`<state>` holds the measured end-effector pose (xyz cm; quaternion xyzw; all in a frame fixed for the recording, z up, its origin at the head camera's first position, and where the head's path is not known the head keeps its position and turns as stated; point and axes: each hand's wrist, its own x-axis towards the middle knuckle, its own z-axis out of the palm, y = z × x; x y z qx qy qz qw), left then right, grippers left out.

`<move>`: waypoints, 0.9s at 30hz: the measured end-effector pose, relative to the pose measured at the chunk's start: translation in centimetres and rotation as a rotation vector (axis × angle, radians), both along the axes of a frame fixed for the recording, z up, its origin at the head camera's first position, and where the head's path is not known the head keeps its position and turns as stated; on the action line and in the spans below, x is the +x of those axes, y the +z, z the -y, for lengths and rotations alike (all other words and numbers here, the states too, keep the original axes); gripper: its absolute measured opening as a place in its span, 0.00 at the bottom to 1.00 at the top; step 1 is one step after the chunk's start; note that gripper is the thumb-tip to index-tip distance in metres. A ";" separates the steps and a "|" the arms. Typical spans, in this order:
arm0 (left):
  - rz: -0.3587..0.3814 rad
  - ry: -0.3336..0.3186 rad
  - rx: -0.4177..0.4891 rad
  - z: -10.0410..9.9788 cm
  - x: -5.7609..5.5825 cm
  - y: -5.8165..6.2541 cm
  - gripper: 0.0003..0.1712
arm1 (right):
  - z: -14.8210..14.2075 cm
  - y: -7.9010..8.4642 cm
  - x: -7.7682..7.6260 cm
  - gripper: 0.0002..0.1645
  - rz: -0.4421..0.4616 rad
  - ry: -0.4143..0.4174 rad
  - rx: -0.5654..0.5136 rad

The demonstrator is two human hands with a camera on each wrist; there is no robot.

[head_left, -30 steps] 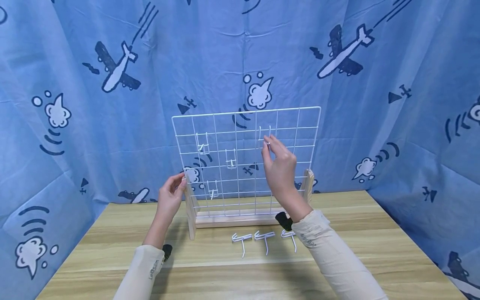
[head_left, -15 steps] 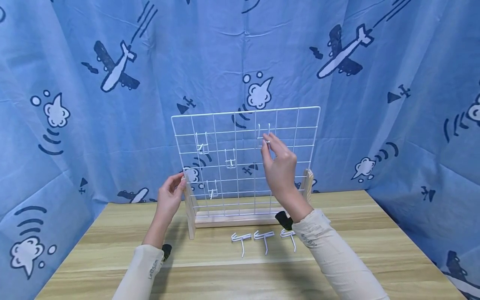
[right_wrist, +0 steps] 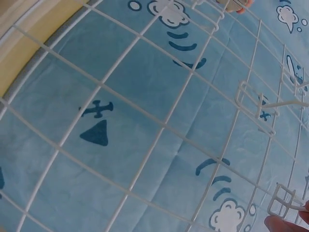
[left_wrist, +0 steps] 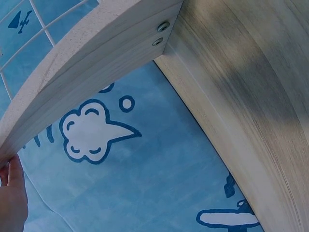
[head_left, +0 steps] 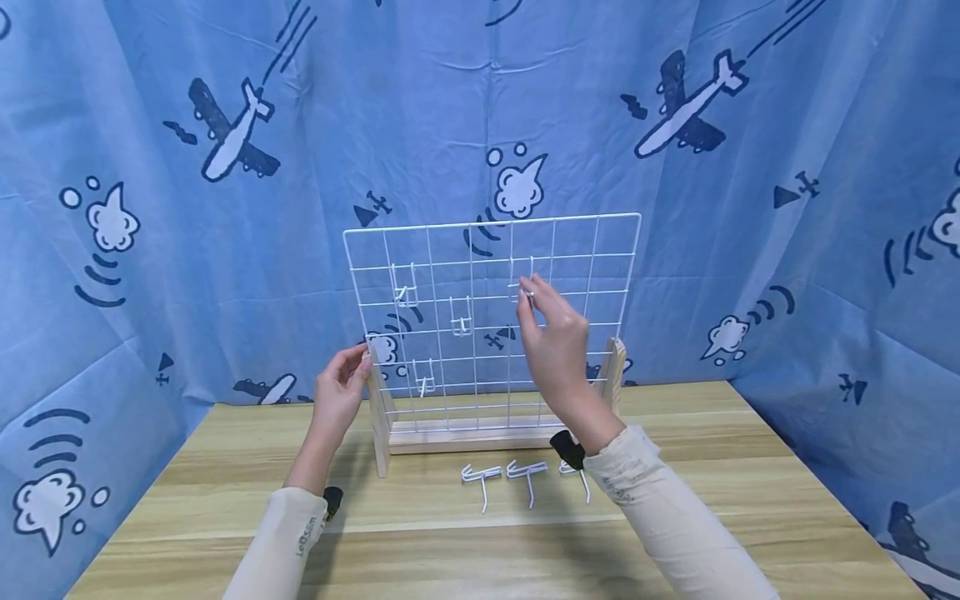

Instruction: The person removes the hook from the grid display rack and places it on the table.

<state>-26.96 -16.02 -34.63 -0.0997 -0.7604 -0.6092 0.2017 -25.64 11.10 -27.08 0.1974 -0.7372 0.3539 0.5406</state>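
Observation:
My right hand (head_left: pixel 557 346) pinches the stem of a white wire hook (right_wrist: pixel 282 199) against the upper right-centre of the white wire grid panel (head_left: pixel 491 218). The hook's two upright prongs stand at a horizontal wire; whether they are latched over it I cannot tell. My left hand (head_left: pixel 339 396) grips the upper end of the stand's left wooden post (head_left: pixel 380 425), thumb in front. In the left wrist view its fingers (left_wrist: pixel 14 176) touch that post's edge. Three more hooks hang on the grid: an upper-left hook (head_left: pixel 405 293), a middle hook (head_left: pixel 461 323) and a lower-left hook (head_left: pixel 424 383).
Three loose wire hooks lie in front of the stand: a left one (head_left: pixel 482 475), a middle one (head_left: pixel 527 471) and a right one (head_left: pixel 576 471), partly behind the right wrist. The stand's wooden base (head_left: pixel 472 440) rests on the wood-grain table (head_left: pixel 420 542). A blue patterned curtain (head_left: pixel 450 108) hangs behind.
My right hand and its hook have shifted slightly down and to the left, bringing the prong tops down near the upper horizontal wire. My left hand stays on the post.

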 end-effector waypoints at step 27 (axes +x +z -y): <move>0.011 0.001 -0.003 0.2 -0.5 -0.6 0.18 | 0.0 -3.6 0.9 0.13 0.048 0.025 0.091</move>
